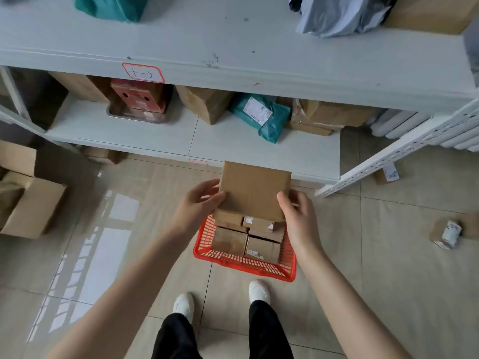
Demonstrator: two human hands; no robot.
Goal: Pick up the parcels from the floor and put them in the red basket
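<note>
I hold a flat cardboard parcel (255, 190) at the centre of the frame, my left hand (199, 203) and right hand (298, 216) each closed on one side edge, thumbs on top. The two-sided grip keeps it level over the red basket (243, 263) just below, which already carries several small boxes (248, 239), so I judge it must go down flat on them. Another small parcel (447, 234) lies on the floor at the right edge.
</note>
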